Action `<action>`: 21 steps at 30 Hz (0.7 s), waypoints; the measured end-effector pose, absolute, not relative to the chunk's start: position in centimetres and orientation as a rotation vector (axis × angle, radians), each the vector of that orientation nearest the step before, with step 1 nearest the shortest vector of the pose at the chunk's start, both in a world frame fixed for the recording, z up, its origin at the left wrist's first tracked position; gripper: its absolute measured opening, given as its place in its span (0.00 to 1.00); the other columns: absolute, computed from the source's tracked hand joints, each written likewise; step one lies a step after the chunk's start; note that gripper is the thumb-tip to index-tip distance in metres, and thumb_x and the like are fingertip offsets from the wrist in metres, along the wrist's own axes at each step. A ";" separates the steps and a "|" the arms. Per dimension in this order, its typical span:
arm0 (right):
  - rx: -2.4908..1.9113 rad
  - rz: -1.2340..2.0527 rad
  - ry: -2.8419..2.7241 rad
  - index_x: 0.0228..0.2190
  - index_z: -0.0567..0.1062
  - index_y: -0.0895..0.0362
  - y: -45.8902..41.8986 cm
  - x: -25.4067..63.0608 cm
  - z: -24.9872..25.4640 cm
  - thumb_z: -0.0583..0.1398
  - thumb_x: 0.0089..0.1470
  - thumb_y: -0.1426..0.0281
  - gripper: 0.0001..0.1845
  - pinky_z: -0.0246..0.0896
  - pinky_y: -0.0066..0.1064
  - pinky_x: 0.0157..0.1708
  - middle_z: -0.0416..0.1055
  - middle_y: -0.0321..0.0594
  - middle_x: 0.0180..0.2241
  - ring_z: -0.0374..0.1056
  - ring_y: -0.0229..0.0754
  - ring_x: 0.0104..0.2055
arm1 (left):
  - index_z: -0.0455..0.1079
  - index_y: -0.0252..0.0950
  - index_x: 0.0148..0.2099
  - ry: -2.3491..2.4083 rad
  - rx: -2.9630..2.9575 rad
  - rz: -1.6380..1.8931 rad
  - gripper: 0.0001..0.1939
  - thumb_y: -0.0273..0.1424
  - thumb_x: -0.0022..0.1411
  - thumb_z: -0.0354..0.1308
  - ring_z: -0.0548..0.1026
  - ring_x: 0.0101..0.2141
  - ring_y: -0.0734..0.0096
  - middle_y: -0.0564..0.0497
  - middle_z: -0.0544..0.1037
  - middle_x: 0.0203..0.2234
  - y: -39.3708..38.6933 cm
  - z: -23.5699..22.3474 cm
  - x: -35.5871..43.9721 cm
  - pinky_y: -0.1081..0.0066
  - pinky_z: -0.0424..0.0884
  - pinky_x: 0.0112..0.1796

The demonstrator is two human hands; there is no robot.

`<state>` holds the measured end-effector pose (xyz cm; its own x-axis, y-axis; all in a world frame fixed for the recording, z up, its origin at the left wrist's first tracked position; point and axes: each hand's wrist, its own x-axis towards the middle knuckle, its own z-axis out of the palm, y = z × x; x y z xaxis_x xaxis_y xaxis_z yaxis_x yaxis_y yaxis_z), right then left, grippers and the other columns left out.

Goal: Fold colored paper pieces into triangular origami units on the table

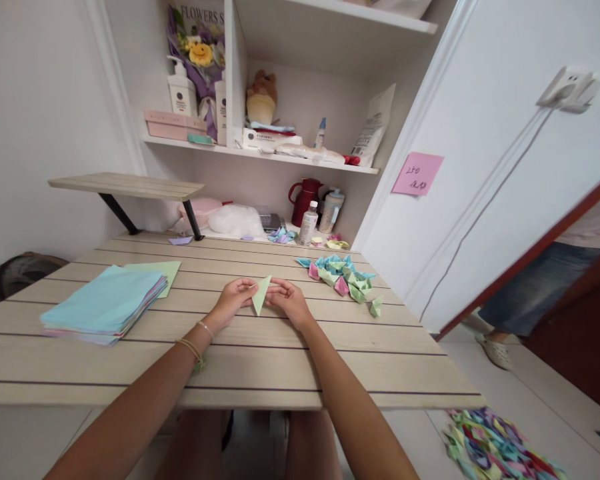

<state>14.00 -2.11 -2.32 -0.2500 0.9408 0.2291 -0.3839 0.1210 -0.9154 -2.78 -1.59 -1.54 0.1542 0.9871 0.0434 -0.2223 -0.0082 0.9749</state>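
A pale green paper piece [261, 295], folded into a downward-pointing triangle, stands between my two hands near the middle of the wooden table [240, 353]. My left hand [235, 298] pinches its left edge and my right hand [289, 300] pinches its right edge, fingers curled on both. A pile of several small folded paper pieces [344, 277] in blue, green and pink lies just right of my right hand. A stack of coloured paper sheets [106, 304], light blue on top, rests at the table's left.
Shelves [260, 155] behind the table hold bottles, a red jug [305, 200], a plush toy and boxes. A small raised shelf [130, 187] stands at the back left. More folded pieces [495, 447] lie on the floor at right. A person's legs [530, 293] show past the door.
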 end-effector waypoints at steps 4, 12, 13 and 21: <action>-0.645 1.428 -1.210 0.40 0.71 0.58 -2.0 14.0 -2.4 0.65 0.34 0.73 0.25 0.67 0.36 0.34 0.74 0.41 0.30 0.70 0.40 0.32 | 0.68 0.32 0.35 0.928 1.131 1.209 0.16 0.34 0.44 0.65 0.75 0.30 0.69 0.46 0.76 0.30 -1.6 -1.4 -2.7 0.72 0.71 0.31; -0.661 1.430 -1.198 0.40 0.71 0.58 -2.1 14.0 -2.3 0.66 0.34 0.72 0.26 0.66 0.36 0.35 0.74 0.40 0.30 0.70 0.40 0.31 | 0.68 0.32 0.35 0.933 1.136 1.210 0.16 0.34 0.43 0.65 0.75 0.31 0.68 0.46 0.76 0.30 -1.7 -1.5 -2.7 0.71 0.72 0.31; -0.665 1.429 -1.195 0.40 0.71 0.58 -2.1 14.0 -2.2 0.66 0.33 0.72 0.26 0.66 0.36 0.35 0.74 0.40 0.30 0.70 0.40 0.31 | 0.68 0.32 0.35 0.933 1.137 1.212 0.16 0.34 0.43 0.65 0.75 0.31 0.68 0.46 0.76 0.31 -1.7 -1.5 -2.7 0.71 0.72 0.31; -0.682 1.418 -1.197 0.40 0.71 0.58 -2.2 13.9 -2.1 0.66 0.33 0.71 0.26 0.66 0.36 0.35 0.74 0.40 0.29 0.70 0.41 0.31 | 0.68 0.32 0.35 0.930 1.147 1.198 0.16 0.34 0.44 0.65 0.75 0.31 0.69 0.46 0.76 0.31 -1.7 -1.5 -2.7 0.71 0.71 0.31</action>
